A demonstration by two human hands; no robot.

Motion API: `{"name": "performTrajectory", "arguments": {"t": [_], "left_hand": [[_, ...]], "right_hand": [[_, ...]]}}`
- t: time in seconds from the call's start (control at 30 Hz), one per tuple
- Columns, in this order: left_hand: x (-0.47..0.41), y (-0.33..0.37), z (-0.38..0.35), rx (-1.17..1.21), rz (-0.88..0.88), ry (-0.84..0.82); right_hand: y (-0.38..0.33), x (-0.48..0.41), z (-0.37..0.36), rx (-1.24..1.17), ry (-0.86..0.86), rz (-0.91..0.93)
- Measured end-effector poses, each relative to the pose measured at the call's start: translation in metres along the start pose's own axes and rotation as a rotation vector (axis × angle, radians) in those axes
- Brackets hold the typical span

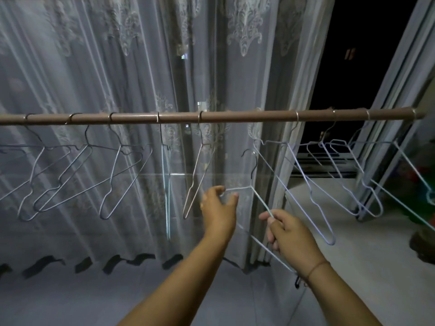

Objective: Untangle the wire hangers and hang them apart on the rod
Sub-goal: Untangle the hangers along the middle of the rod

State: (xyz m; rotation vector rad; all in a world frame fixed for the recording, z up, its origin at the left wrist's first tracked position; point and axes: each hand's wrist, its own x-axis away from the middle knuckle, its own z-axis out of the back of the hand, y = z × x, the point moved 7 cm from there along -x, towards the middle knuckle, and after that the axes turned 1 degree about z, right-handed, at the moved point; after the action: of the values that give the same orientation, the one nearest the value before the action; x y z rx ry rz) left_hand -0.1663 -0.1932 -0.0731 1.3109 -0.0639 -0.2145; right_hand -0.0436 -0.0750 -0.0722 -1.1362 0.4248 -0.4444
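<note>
A brown rod (230,116) runs across the view with several pale wire hangers hooked on it. Those at the far left (58,175) overlap one another, and those at the right (341,175) hang close together. A loose wire hanger (257,196) is off the rod, its dark hook pointing up just below the rod. My right hand (287,236) pinches its slanted side wire. My left hand (220,208) reaches up with curled fingers around the hanger's upper shoulder; whether they touch it is unclear.
A sheer white lace curtain (117,78) hangs right behind the rod. To the right is an open dark doorway (353,67) with a white frame. Pale floor tiles lie below, with a dark round object (423,243) at the right edge.
</note>
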Motion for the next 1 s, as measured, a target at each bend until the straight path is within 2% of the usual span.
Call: {"name": "performTrajectory", "arguments": {"t": [0.1, 0.2, 0.3, 0.47, 0.83, 1.0], "left_hand": [[0.008, 0.033, -0.023, 0.263, 0.047, -0.212], [0.003, 0.063, -0.043, 0.357, 0.051, -0.372], [-0.012, 0.09, -0.044, 0.364, -0.015, -0.331], [-0.028, 0.102, -0.035, 0.324, 0.005, -0.271], [-0.026, 0.08, -0.022, 0.251, 0.051, -0.254], [-0.022, 0.095, 0.01, 0.252, -0.042, -0.192]], "right_hand": [[-0.024, -0.012, 0.01, 0.011, 0.089, 0.058], [-0.045, -0.031, 0.017, 0.059, 0.145, 0.092], [-0.065, -0.05, 0.021, 0.073, 0.198, 0.124], [-0.081, -0.064, 0.015, 0.033, 0.192, 0.09], [-0.061, -0.06, -0.007, 0.064, 0.156, 0.014], [-0.054, -0.051, -0.007, 0.126, 0.221, 0.003]]}}
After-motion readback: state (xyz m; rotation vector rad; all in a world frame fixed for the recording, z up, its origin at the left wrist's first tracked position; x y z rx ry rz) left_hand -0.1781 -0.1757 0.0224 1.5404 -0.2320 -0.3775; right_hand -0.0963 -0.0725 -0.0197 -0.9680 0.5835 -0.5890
